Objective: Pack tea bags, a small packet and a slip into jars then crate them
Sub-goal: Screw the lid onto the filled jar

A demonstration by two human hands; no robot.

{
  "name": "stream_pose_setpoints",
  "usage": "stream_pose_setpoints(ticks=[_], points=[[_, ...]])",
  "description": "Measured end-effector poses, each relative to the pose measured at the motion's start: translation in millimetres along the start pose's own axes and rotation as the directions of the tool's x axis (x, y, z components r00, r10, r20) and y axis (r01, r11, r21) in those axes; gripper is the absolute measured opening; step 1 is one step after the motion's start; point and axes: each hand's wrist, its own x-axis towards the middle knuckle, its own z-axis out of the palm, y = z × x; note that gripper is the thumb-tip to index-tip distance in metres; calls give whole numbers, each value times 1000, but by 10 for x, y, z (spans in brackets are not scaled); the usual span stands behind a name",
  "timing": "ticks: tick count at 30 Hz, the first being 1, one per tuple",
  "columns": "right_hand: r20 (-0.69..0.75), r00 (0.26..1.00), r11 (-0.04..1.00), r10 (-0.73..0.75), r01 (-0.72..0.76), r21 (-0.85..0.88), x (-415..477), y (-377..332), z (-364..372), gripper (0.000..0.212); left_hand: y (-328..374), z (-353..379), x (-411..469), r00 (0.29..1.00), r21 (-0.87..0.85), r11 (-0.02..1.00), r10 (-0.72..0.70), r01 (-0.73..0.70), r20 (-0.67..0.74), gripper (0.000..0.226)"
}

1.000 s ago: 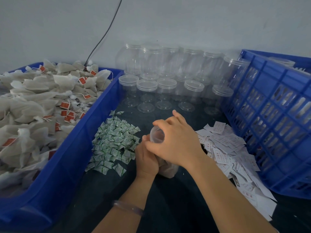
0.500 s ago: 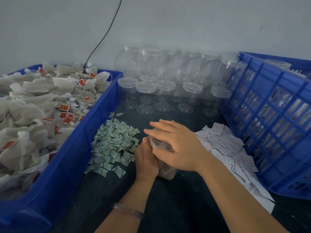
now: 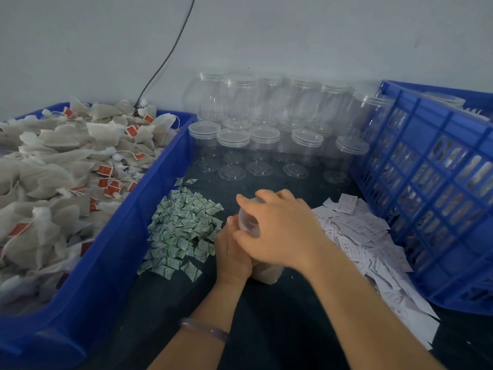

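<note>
Jar [image 3: 249,222] on the table [image 3: 266,329], heap of small packets [image 3: 184,231] just left of the jar, tub [image 3: 128,236] of tea bags [image 3: 53,161] farther left of it, pile of slips [image 3: 357,236] just right of the jar, crate [image 3: 426,182] farther right, empty jars [image 3: 266,145] behind it.

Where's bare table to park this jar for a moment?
Nearest you: bare table between the tea-bag bin and the slips. A narrower strip lies between the empty jars and the packets. Elsewhere it is crowded: packets left, slips right, jars behind.

Clear jar [image 3: 249,222] — tilted, tea bags [image 3: 268,275] inside, btwn packets [image 3: 184,231] & slips [image 3: 357,231].
</note>
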Motion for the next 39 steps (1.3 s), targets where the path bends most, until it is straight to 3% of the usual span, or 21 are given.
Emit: stream_pose_setpoints(ticks=[3, 5, 7, 10, 12, 15, 19, 22, 25, 27, 30, 33, 35, 37, 39], points=[[154, 983, 982, -103, 76, 171, 71, 204, -141, 74, -5, 20, -23, 1000, -214, 976, -27, 25, -3, 44], [99, 992, 945, -81, 45, 323, 61, 234, -89, 75, -26, 28, -29, 1000, -238, 971, -16, 14, -4, 46], [-30, 999, 926, 33, -19, 377, 21, 173, 39, 72, -32, 39, -28, 1000, -267, 963, -20, 21, 4, 47], [-155, 956, 934, 249, -195, 301, 0, -11, 171, 73, -47, 30, -37, 1000, -174, 985, 4, -7, -21, 42], [-174, 938, 944, 299, -264, 195, -9, -94, 184, 79, -54, 13, -13, 999, -29, 998, 55, -54, 3, 41], [-136, 978, 979, 161, -141, 147, -105, -58, 149, 83, -12, 6, 6, 997, 147, 986, 69, -75, 43, 35], [-18, 999, 936, -46, 50, 350, -216, 168, 43, 68, 19, -8, -25, 990, 197, 970, 143, -143, 14, 54], [-50, 999, 931, 18, 2, 364, -238, 188, 94, 72, 0, 9, -15, 987, 94, 984, 154, -149, -50, 50], [-199, 945, 933, 259, -191, 305, -253, -2, 198, 81, -31, 26, -14, 992, -13, 993, 115, -116, -45, 49], [-241, 907, 903, 345, -250, 350, -269, -92, 239, 85, -52, 28, -13, 994, -58, 993, 97, -100, -47, 45], [-206, 941, 906, 270, -176, 385, -382, -87, 309, 87, -19, 34, -39, 999, -158, 986, 46, -49, -24, 41], [-146, 966, 894, 212, -131, 428, -542, -30, 312, 74, 93, 56, -129, 992, -148, 982, 104, -114, -72, 52], [-147, 966, 927, 211, -151, 344, -565, -3, 267, 70, 98, 72, -140, 993, -139, 984, 103, -109, -49, 56], [-166, 956, 936, 243, -185, 300, -495, 26, 165, 71, 59, 60, -87, 996, -123, 990, 69, -75, -59, 44], [-145, 954, 929, 263, -210, 304, -373, 87, 57, 81, 3, 26, -31, 999, -191, 981, 39, -41, -17, 45]])
